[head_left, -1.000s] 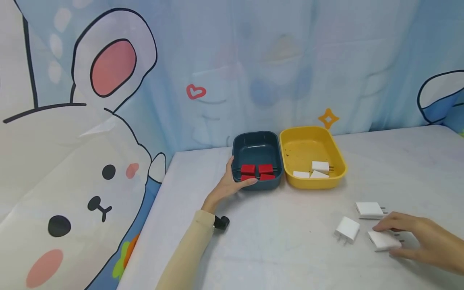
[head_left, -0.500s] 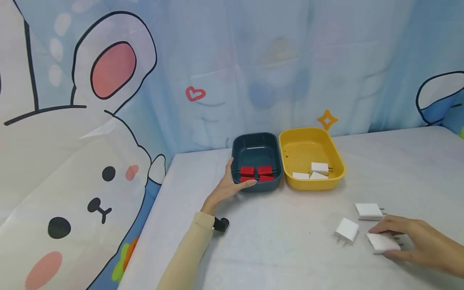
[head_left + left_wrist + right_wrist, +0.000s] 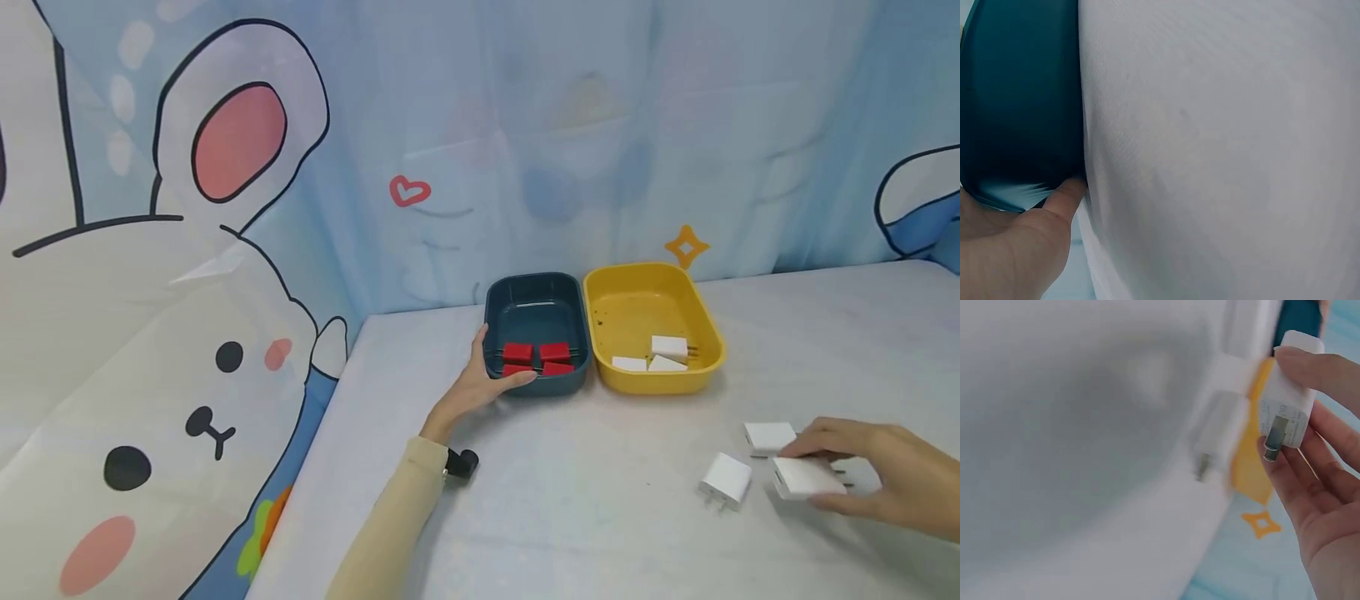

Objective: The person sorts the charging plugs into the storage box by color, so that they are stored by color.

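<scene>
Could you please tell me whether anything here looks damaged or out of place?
Only the small dark specks inside the yellow tray, on its left, stand out against its plain surface; I cannot tell whether they are dirt or damage.

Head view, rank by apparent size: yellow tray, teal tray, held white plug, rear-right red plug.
1. Yellow tray
2. Teal tray
3. Held white plug
4. Rear-right red plug
Plugs' true sizes unsure: the white one looks nearer the camera.
</scene>
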Demonstrator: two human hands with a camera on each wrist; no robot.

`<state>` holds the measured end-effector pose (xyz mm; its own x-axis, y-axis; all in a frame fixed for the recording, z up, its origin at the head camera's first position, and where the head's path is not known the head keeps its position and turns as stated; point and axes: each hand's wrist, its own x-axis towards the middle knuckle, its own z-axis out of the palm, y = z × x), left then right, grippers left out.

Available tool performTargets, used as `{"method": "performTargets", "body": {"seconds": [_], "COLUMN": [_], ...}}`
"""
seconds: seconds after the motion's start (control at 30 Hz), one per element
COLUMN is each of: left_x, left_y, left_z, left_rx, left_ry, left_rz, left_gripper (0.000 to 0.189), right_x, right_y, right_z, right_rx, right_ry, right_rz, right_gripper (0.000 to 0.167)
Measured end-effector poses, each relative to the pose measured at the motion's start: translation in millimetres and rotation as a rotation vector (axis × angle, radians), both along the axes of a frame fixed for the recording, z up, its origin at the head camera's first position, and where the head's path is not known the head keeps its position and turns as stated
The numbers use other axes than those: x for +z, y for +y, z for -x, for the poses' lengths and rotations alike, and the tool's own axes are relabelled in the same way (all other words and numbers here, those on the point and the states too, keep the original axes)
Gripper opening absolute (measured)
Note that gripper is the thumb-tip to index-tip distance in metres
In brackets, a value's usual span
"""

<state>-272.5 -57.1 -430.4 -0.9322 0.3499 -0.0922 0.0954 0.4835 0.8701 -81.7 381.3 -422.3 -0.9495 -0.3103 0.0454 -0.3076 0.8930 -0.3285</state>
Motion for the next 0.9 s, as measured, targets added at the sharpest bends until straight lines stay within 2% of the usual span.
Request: {"method": "performTargets", "body": {"seconds": [0.1, 0.2, 0.33, 0.5, 0.73, 0.9], "left_x": [0.7, -0.8, -2.4, -4.0, -3.3, -2.8], "left_y": [-2.0, -3.4, -3.2, 0.6, 2.8, -0.5], "left_z": [0.8, 2.1, 2.2, 2.2, 2.1, 1.7], "left_rx": [-0.004, -0.01, -0.017, -0.023, -0.02, -0.003], "left_ry": [0.001, 0.005, 0.011, 0.009, 0.002, 0.001], "left_rz": [-0.001, -0.006, -0.019, -0.011, -0.014, -0.022], "left_gripper": [0.117, 0.118, 0.119, 0.12, 0.12, 0.121], "right_x": [16.5, 29.4, 43.9, 56.4, 70.9, 69.8], "right_y": [-11.1, -20.9, -34.8, -50.3, -71.7, -85.9], "right_z": [10.4, 26.5, 54.9, 92.8, 143.4, 172.4], "right_rx": [-0.031, -0.018, -0.013, 0.013, 0.041, 0.06], "right_ry": [0.103, 0.211, 0.259, 0.221, 0.157, 0.084], "right_rz": [0.029, 0.072, 0.129, 0.176, 0.161, 0.188], "right_gripper": [0.05, 0.051, 0.049, 0.047, 0.043, 0.041]}}
